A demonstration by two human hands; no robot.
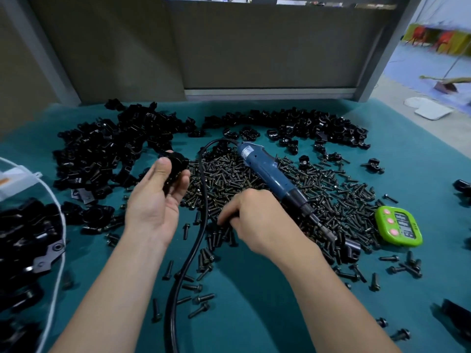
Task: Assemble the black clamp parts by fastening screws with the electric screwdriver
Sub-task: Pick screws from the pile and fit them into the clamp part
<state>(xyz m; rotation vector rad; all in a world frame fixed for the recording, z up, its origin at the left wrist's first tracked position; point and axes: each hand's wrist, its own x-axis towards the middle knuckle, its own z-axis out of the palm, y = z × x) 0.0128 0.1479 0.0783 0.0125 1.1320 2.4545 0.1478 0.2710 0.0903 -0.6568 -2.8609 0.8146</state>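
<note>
On the far left is a clear bag (62, 233) full of black pieces. Next to it, a big heap of clamp parts (102, 154) lies on the green table (242, 314). The left hand (155, 200) is palm up, and its fingers (184, 183) and thumb grip one clamp part (175, 169) just above the edge of the heap. A black cord (201, 225) runs between the two hands. The right hand (257, 222) is down on the pile of screws (318, 189). Its fingers are curled, with the tips in among the screws, and I cannot tell if they have one yet. The blue screwdriver (270, 171) lies on the screws just beside that hand, and nobody holds it. A green timer (398, 228) sits far to the right. I think this is the step of getting a screw. Next the screw must go into the hole in the held part. Then the right hand must pick up the screwdriver.
</note>
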